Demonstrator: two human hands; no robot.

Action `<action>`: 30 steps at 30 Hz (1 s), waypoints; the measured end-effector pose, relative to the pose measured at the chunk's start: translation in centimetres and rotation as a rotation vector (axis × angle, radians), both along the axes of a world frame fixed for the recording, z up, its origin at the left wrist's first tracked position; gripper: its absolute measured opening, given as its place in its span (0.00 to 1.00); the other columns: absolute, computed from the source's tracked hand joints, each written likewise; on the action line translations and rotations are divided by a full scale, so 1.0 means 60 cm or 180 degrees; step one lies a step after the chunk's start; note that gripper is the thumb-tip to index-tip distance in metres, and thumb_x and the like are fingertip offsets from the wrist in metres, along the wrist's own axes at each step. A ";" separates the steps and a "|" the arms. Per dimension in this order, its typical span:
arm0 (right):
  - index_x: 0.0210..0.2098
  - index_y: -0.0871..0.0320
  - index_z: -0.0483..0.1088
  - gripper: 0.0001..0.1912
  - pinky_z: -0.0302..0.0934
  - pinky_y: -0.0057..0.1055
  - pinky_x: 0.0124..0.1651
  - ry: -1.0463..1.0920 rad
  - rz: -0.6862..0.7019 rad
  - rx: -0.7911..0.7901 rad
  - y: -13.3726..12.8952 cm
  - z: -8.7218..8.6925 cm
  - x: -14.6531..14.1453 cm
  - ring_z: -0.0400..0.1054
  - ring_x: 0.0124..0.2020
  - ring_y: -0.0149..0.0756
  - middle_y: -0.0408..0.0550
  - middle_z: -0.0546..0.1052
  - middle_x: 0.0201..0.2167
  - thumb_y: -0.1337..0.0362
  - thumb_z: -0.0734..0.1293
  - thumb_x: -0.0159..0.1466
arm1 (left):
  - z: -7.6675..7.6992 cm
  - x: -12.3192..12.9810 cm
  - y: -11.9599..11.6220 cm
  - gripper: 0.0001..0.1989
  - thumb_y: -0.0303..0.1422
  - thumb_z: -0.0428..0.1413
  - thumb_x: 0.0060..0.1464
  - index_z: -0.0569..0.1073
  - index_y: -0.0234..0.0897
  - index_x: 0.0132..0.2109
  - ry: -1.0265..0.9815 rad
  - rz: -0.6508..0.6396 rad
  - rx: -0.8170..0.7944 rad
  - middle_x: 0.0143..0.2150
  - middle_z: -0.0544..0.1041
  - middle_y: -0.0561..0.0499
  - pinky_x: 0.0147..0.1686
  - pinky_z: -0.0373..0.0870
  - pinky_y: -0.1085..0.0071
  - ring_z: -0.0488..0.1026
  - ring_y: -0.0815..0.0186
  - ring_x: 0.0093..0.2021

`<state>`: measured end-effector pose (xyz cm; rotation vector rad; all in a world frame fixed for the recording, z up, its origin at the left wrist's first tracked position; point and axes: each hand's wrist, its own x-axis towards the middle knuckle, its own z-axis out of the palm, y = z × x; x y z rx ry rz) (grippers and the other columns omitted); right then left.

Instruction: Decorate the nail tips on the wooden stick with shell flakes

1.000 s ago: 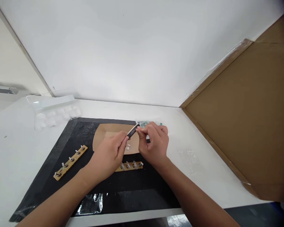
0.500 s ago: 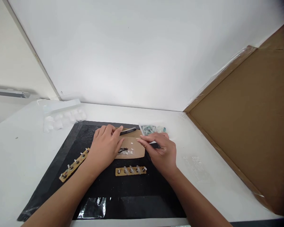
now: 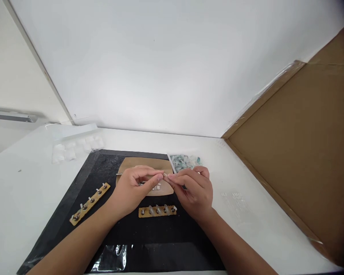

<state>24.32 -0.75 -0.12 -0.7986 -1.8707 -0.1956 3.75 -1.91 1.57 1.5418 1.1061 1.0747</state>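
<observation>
Fingertips (image 3: 170,176) of the right hand (image 3: 193,191) are pinching a small pale piece (image 3: 165,175), thumb and forefinger pressing together at its right end. Those of the left hand (image 3: 136,189) are sitting against or just beside its other end, nearly together; whether they are gripping it too, I cannot tell. Its middle is showing between the two hands, above the right part of the brown tray (image 3: 129,163), and the fingers are hiding the rest.

Judging by its look, the piece is weighing next to nothing, so a slight nudge is likely to be enough to turn it or flick it away. It is seeming thin and fairly stiff, perhaps slick, though it is showing too small to be sure. Hard squeezing would be risking a bend or a crack; the edges near its ends are offering the safest hold, with soft pads rather than nails doing the work.

White bits (image 3: 158,187) are lying in the tray, beside the left thumb. On its near side, a strip (image 3: 157,214) with a row of clear tips (image 3: 158,209) is resting on the black mat (image 3: 160,235). Beyond the right hand, a box (image 3: 170,160) is holding bluish chips (image 3: 183,162).
</observation>
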 end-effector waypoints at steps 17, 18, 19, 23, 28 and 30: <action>0.39 0.52 0.72 0.11 0.55 0.37 0.44 -0.0257 0.0420 -0.0216 -0.006 0.003 0.011 0.74 0.26 0.30 0.35 0.80 0.26 0.60 0.78 0.67 | -0.008 -0.002 0.003 0.14 0.40 0.74 0.50 0.84 0.37 0.39 -0.0727 -0.0157 -0.0782 0.35 0.87 0.47 0.35 0.78 0.71 0.82 0.64 0.34; 0.41 0.52 0.73 0.12 0.56 0.37 0.45 -0.0246 0.0422 -0.0308 -0.006 0.004 0.012 0.75 0.27 0.31 0.36 0.81 0.26 0.58 0.79 0.67 | -0.010 -0.003 0.004 0.15 0.41 0.74 0.51 0.83 0.37 0.40 -0.0712 -0.0211 -0.0816 0.36 0.87 0.47 0.36 0.78 0.70 0.83 0.63 0.35; 0.43 0.52 0.74 0.12 0.56 0.38 0.45 -0.0243 0.0436 -0.0398 -0.006 0.005 0.011 0.76 0.29 0.33 0.37 0.81 0.27 0.57 0.79 0.67 | -0.011 -0.004 0.005 0.15 0.41 0.73 0.51 0.82 0.37 0.40 -0.0691 -0.0257 -0.0825 0.36 0.87 0.47 0.37 0.79 0.69 0.83 0.62 0.37; 0.44 0.52 0.76 0.10 0.56 0.38 0.46 -0.0259 0.0601 -0.0673 -0.009 0.007 0.008 0.77 0.32 0.33 0.38 0.81 0.30 0.57 0.77 0.68 | -0.011 -0.007 0.007 0.16 0.44 0.72 0.52 0.79 0.37 0.38 -0.0516 -0.0245 -0.0724 0.34 0.86 0.46 0.34 0.79 0.68 0.84 0.60 0.36; 0.41 0.53 0.78 0.11 0.56 0.37 0.45 -0.0060 0.0669 -0.0919 -0.013 0.006 0.004 0.74 0.32 0.33 0.38 0.78 0.28 0.54 0.77 0.68 | -0.002 -0.017 0.009 0.16 0.45 0.70 0.55 0.81 0.37 0.39 -0.0255 -0.0346 -0.0571 0.34 0.86 0.47 0.34 0.80 0.68 0.84 0.61 0.34; 0.41 0.53 0.78 0.13 0.56 0.37 0.45 -0.0010 0.0694 -0.1026 -0.016 0.007 0.003 0.73 0.33 0.34 0.38 0.77 0.28 0.52 0.78 0.66 | 0.004 -0.025 0.012 0.15 0.46 0.66 0.61 0.83 0.37 0.39 -0.0211 -0.0451 -0.0377 0.37 0.87 0.45 0.42 0.81 0.66 0.84 0.61 0.38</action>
